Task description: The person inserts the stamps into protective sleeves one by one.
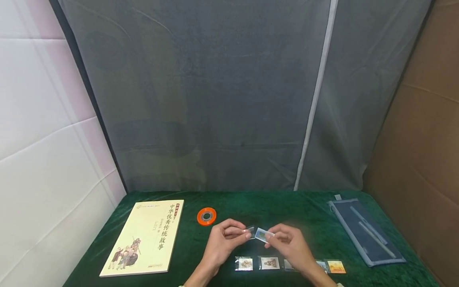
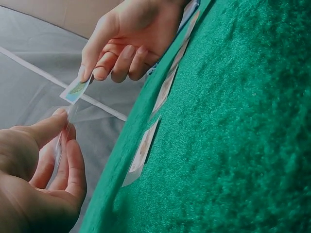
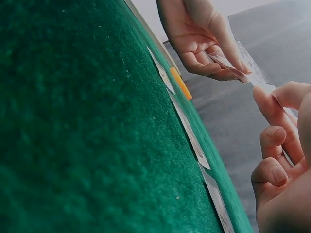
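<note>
Above the table's front half, my left hand [image 1: 223,244] pinches a small clear plastic sleeve [image 1: 252,231] between thumb and fingers. Facing it, my right hand [image 1: 293,244] pinches a white-edged postage stamp [image 1: 262,235] with a blue and green picture, its thumb over one end. In the left wrist view the stamp's free end [image 2: 75,93] meets the sleeve's upper edge [image 2: 72,112]; whether it is inside I cannot tell. Below the hands lies a row of small stamps in clear sleeves, among them a left one [image 1: 244,263] and a brown-pictured one [image 1: 269,263].
An orange [image 1: 336,266] stamp ends the row on the right; my right forearm partly covers the row. A cream book [image 1: 147,235] lies at left, an orange tape roll [image 1: 206,216] behind the left hand. A dark zip pouch [image 1: 365,231] with slim tools lies at right.
</note>
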The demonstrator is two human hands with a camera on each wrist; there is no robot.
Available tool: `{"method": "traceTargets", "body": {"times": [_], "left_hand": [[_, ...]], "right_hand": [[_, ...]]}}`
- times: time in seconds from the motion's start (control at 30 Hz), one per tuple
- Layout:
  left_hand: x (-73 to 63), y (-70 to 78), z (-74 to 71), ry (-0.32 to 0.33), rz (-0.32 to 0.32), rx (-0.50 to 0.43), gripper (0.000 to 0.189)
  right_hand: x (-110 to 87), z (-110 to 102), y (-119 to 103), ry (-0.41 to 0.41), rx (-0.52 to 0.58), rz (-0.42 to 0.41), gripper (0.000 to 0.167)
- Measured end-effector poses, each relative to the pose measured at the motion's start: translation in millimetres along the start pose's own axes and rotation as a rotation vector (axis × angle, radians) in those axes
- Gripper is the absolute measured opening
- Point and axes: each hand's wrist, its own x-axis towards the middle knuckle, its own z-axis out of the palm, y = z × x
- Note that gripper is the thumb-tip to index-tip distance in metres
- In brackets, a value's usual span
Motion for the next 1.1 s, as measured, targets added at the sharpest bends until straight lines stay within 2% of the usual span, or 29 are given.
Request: {"method": "traceTargets", "body": {"times": [0.13,0.47,0.87,1.1], "left_hand": [[-0.1,-0.5,0.1,-0.003,-0.001,-0.012,0.043],[0.2,-1.7,0.3,-0.007,-0.011,-0.036,0.045],[-1.4,1.1,3.8,-0.035,-0.013,-0.031,0.043],[-2.0,0.0,5.2,-0.042,-0.006,-0.019,0.038]], "right_hand": [[0.1,0.3,0.4,-0.004,-0.003,0.031,0.009],[0.6,1.5,0.2,0.027,-0.004,0.028,0.009],[1.0,0.3,-6.0,0.123,-0.006,0.072,0.008],[0.4,-0.5,-4.8,0.096,-0.006,0.063,0.01]]}}
